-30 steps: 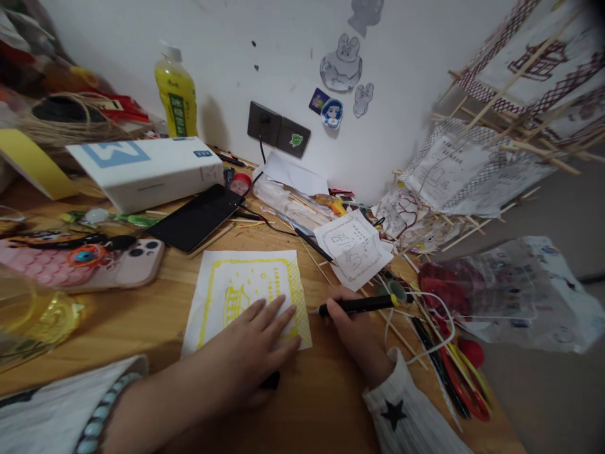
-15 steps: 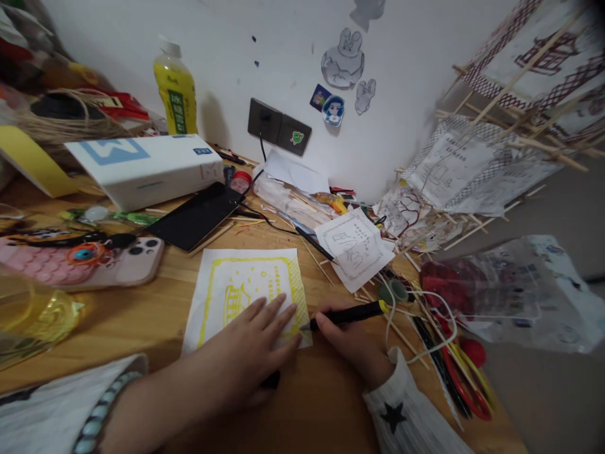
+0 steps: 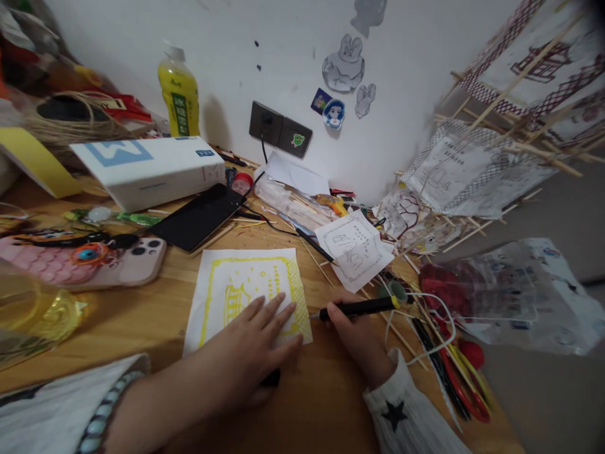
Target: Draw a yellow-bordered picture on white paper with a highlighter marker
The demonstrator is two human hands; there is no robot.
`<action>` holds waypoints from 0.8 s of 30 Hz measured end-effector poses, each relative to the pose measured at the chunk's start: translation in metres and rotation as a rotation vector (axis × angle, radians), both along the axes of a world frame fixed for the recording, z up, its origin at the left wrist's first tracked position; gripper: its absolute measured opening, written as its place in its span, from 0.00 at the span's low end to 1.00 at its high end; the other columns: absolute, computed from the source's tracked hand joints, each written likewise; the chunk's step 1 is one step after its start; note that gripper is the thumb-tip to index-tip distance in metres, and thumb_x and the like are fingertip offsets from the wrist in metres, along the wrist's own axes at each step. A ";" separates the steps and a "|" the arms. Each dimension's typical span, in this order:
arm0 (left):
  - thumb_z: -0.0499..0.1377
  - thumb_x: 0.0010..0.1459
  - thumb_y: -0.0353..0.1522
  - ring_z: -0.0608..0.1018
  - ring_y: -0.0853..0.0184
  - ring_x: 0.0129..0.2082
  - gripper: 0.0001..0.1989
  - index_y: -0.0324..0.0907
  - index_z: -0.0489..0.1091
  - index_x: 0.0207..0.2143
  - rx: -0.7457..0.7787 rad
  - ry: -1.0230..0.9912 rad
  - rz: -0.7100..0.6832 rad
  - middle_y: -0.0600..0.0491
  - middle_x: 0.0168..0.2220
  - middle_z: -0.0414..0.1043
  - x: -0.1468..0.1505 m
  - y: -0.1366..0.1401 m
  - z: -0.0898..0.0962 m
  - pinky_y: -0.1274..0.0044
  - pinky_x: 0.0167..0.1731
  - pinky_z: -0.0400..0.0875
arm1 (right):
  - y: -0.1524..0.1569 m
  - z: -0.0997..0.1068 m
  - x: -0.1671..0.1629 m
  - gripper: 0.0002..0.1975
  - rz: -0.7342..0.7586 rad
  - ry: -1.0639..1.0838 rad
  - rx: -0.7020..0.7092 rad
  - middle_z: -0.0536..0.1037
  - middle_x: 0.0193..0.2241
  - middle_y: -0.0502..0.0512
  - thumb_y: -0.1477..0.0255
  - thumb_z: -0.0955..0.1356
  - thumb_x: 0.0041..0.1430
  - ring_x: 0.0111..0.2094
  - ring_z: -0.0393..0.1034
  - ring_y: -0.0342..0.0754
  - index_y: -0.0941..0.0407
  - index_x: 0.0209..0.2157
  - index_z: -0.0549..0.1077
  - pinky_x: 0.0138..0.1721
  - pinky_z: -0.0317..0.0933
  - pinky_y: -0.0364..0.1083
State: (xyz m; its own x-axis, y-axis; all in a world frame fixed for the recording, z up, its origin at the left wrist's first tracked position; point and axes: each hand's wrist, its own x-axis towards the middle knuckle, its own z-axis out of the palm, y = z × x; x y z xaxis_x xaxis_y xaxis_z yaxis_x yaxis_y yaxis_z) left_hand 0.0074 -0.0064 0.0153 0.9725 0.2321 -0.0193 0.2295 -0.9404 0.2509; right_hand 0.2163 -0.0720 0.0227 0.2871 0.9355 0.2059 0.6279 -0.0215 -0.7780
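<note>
Right now, from where I stand, the left hand (image 3: 250,347) lies palm down on a white paper sheet (image 3: 253,268), fingers spread apart over its lower right part. The sheet sits flat on the wooden worktop (image 3: 326,403), bearing a building and a border in yellow lines. A black thing (image 3: 271,379) pokes out beneath that hand; I cannot tell whether it is held. The right hand's grip (image 3: 347,321) is closed around a black pen (image 3: 368,307) with a yellow band, its tip just beside the sheet's right edge. Behind the pen rests a smaller drawing (image 3: 355,249) in dark lines. Farther left lie a dark tablet (image 3: 196,217) and a pink phone (image 3: 137,261), with a white box (image 3: 163,173) behind them.
</note>
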 end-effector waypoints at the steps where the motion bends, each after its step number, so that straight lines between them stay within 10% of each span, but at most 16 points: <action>1: 0.66 0.50 0.45 0.55 0.37 0.63 0.35 0.46 0.64 0.59 0.005 0.005 0.005 0.35 0.65 0.51 0.000 0.000 0.000 0.49 0.56 0.53 | -0.001 0.000 -0.001 0.11 0.023 0.002 -0.004 0.67 0.17 0.48 0.69 0.63 0.52 0.22 0.63 0.47 0.52 0.18 0.65 0.25 0.60 0.45; 15: 0.64 0.51 0.47 0.54 0.38 0.63 0.36 0.45 0.63 0.59 0.058 0.022 -0.005 0.35 0.65 0.50 0.002 0.000 -0.001 0.50 0.56 0.53 | -0.001 0.008 -0.009 0.11 0.194 0.006 -0.010 0.71 0.17 0.49 0.71 0.63 0.52 0.21 0.65 0.46 0.52 0.18 0.66 0.22 0.62 0.43; 24: 0.66 0.49 0.46 0.55 0.37 0.63 0.35 0.45 0.65 0.58 0.027 -0.034 -0.001 0.36 0.65 0.51 0.000 0.000 -0.006 0.48 0.56 0.52 | 0.003 -0.004 0.002 0.08 0.039 -0.024 0.064 0.68 0.18 0.47 0.70 0.64 0.51 0.23 0.63 0.46 0.52 0.19 0.65 0.26 0.61 0.44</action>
